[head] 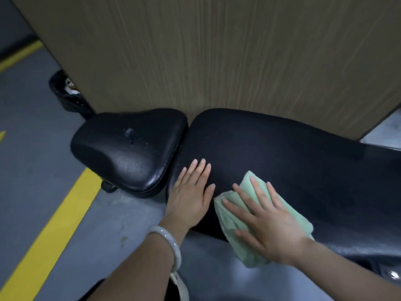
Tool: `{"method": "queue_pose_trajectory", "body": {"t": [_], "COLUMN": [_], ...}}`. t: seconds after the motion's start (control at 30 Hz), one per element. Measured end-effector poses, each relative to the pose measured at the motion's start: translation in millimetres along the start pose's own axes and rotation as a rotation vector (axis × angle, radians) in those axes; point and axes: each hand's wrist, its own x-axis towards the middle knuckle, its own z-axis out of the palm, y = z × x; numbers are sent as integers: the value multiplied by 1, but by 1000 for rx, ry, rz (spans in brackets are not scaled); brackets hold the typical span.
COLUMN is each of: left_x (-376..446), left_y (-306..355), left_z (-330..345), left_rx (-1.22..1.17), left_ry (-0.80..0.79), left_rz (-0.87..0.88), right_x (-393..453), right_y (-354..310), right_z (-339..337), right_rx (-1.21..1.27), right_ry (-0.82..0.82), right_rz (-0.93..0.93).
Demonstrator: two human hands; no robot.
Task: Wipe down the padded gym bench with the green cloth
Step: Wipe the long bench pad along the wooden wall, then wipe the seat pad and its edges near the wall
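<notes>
Broadly, the bench [293,148] stretched left to right; your flat right hand [268,224] pressed the green cloth [230,216] on its near edge, your left hand [191,196] lay flat beside. Long overlapping strokes would have served best.

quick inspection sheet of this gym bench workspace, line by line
surface: long black back pad, near edge under both hands; a separate black seat pad to its left carries a pale scuff.
job's things: green cloth, crumpled, flat on the back pad's near edge.
clutter: black bin behind the seat pad, something pale inside.
grippers: left hand flat on the back pad, fingers straight; right hand spread flat, pressing the cloth; pale bangle on the left wrist.
cables: nothing seen.
surroundings: wood-grain panel behind the bench; grey floor with yellow lines.
</notes>
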Motion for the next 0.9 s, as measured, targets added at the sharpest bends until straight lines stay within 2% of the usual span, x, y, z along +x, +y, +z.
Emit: {"method": "queue_pose_trajectory", "body": {"t": [0.17, 0.43, 0.57, 0.77, 0.9], "left_x": [-1, 5, 4, 2, 5], "left_y": [-1, -12, -24, -23, -26], "left_z": [1, -3, -7, -5, -5], "left_rx": [33, -46, -35, -77, -197], "left_ry": [-22, -80, -95, -14, 43], "left_rz": [-8, 44, 128, 113, 89], "right_x": [-20, 40, 33, 0, 27], "right_y": [17, -33, -42, -69, -97], "right_z": [-2, -5, -4, 2, -4], "right_rx": [-33, 108, 150, 168, 224], "right_ry": [-30, -34, -22, 52, 93], "right_rz": [-86, 236, 326, 540, 686]}}
